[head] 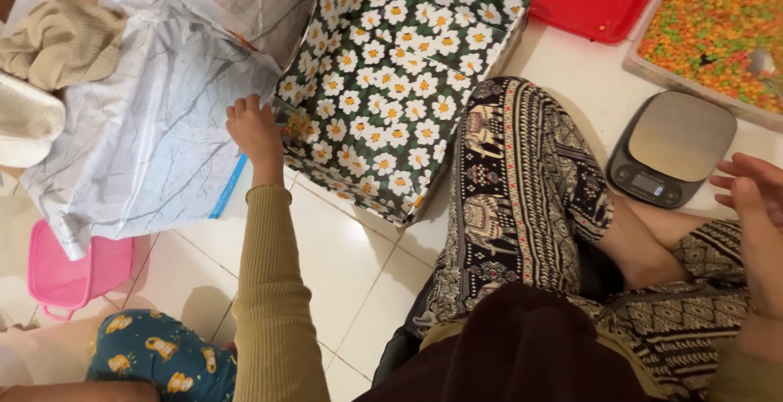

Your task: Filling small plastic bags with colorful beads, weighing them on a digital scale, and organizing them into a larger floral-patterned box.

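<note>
Where the tiled floor [342, 263] meets the left edge of the view, a pink tub [69, 276] sits half under a big crinkled plastic bag [147, 125], and a beige cloth [61, 39] lies on the bag's upper left corner. Near the bottom edge a blue patterned cloth [159, 357] shows beside the sleeve. Bare tile lies open between that sleeve and the crossed legs, and it is the widest free stretch of floor in view.

At the bag's right edge, the left hand [257, 133] reaches forward on its olive sleeve, fingers loosely curled and touching the near left corner of the flowered box [391, 68]; whether they pinch the rim I cannot tell. That box, dark with white daisies, stands open on the floor with its near side just beside the patterned knee.

Beyond the box, a red tray [587, 6] runs off the top edge. Right of the knee a kitchen scale [673, 149] sits on the tile, close under a clear tub of coloured pellets [718, 27]. At the right edge, the right hand [754, 194] hangs with fingers spread and holding nothing, just beside the scale.
</note>
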